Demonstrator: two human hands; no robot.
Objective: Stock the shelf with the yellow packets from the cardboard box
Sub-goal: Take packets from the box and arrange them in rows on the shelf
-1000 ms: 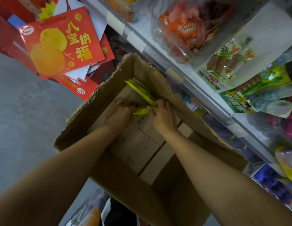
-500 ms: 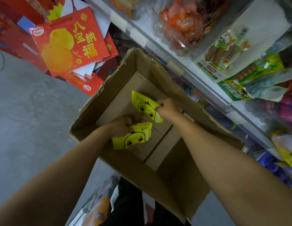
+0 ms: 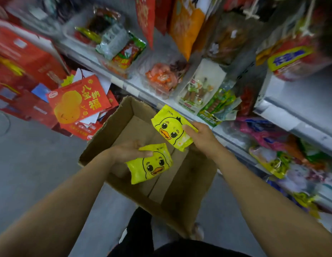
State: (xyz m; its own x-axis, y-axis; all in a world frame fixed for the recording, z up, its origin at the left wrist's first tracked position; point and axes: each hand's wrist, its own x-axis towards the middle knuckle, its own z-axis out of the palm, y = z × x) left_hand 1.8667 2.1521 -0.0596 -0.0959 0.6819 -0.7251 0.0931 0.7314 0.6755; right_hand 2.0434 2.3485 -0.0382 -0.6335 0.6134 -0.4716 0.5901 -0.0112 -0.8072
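With each hand (image 3: 130, 150) (image 3: 200, 135) pinching one packet (image 3: 152, 164) (image 3: 170, 130) by its edge above the box (image 3: 189, 182), you keep both faces readable for the shelf (image 3: 291, 125).

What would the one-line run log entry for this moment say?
left hand: holds yellow duck-print plastic packet | right hand: holds second yellow duck packet | both above open brown cardboard box | shelf: not reached

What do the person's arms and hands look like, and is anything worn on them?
Both forearms are bare up to the edge of the picture: no sleeves show. The left hand and the right hand have no gloves, and I see no watch, bracelet or ring on them. Dark clothing shows lower in the picture.
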